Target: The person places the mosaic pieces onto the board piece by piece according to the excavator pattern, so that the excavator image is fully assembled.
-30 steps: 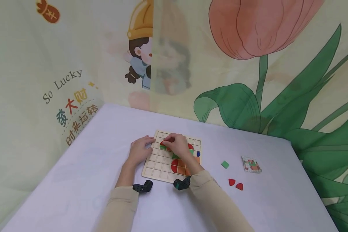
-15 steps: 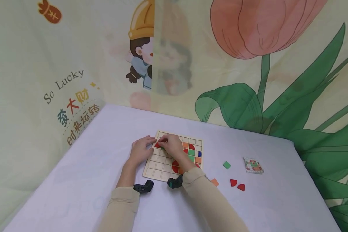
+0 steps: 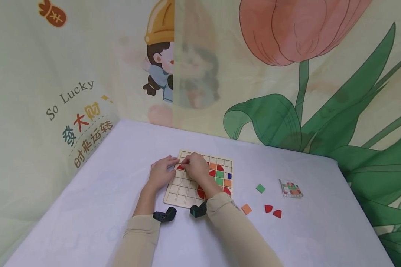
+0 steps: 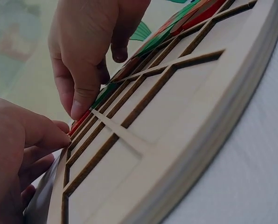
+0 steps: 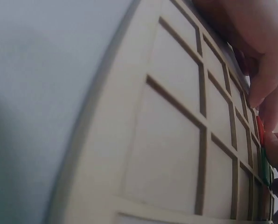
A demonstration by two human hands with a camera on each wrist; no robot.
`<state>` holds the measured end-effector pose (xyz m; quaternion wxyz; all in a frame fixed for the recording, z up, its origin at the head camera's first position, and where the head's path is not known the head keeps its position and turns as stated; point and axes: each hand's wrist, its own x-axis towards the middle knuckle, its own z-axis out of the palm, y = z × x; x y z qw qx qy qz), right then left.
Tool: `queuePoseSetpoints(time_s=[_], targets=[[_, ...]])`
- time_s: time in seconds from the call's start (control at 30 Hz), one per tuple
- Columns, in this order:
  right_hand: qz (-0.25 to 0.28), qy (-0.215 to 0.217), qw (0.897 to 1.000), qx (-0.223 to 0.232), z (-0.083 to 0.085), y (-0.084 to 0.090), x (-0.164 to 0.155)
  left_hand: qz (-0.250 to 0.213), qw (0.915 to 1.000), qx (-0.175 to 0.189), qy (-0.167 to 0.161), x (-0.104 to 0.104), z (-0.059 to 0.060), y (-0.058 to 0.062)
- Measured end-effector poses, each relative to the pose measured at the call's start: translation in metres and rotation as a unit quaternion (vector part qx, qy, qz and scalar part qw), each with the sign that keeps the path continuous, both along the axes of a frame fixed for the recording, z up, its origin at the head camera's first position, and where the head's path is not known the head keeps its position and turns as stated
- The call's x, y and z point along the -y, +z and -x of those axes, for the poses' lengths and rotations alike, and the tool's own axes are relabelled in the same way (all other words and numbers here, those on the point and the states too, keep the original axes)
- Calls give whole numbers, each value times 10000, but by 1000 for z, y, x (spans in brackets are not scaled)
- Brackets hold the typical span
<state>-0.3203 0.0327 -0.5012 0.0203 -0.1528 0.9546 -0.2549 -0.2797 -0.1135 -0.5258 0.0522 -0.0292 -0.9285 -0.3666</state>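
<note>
A square wooden grid board (image 3: 183, 191) lies on the table with coloured tiles in several cells. My left hand (image 3: 161, 172) rests along its left edge, fingers extended and thumb towards the frame. In the left wrist view, its fingertip is close to a red rounded tile (image 4: 78, 122) at the board's side. My right hand (image 3: 198, 168) reaches over the upper left part of the board. Its thumb and fingertips pinch that red tile, which sits at a cell of the left column. A green tile (image 4: 103, 95) lies beside it. The right hand hides several cells.
Right of the board lie a loose green square (image 3: 260, 188), an orange square (image 3: 246, 209) and two red quarter-circle tiles (image 3: 268, 208). Farther right lies a small stack of pattern cards (image 3: 290, 189). Printed curtains stand behind and left of the table.
My right hand has moved left with the red tile, from above the green tile to the left column. The forearm's shift uncovers the orange square. My left hand has stayed in place.
</note>
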Motion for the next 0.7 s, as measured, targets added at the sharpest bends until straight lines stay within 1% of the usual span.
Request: queuePoseSetpoints(time_s=[0.07, 0.13, 0.2, 0.27, 0.33, 0.4, 0.47, 0.53, 0.6, 0.7], targets=[[-125, -1, 9998, -129, -1, 0, -4, -6, 10000, 2, -7, -3, 1, -1], [-84, 17, 9997, -223, -1, 1, -11, 18, 10000, 0, -9, -5, 2, -2], [127, 1, 9997, -207, -4, 3, -22, 28, 10000, 22, -1, -6, 3, -2], [442, 2, 9990, -100, -7, 8, -40, -1, 10000, 60, 16, -8, 3, -2], [700, -42, 9975, 96, -12, 12, -63, -40, 9999, 129, 44, -8, 2, -1], [813, -158, 9960, 325, -18, 16, -92, -96, 9997, 206, 96, -7, 2, -1], [793, -345, 9948, 530, -23, 19, -123, -134, 9995, 241, 149, -6, 2, 0], [714, -602, 9936, 638, -27, 20, -155, -155, 9994, 236, 186, -5, 3, 1], [624, -882, 9920, 647, -30, 19, -186, -179, 9995, 207, 181, -6, 3, 2], [359, -1176, 9902, 661, -34, 15, -227, -165, 9995, 217, 155, -7, 5, 2]])
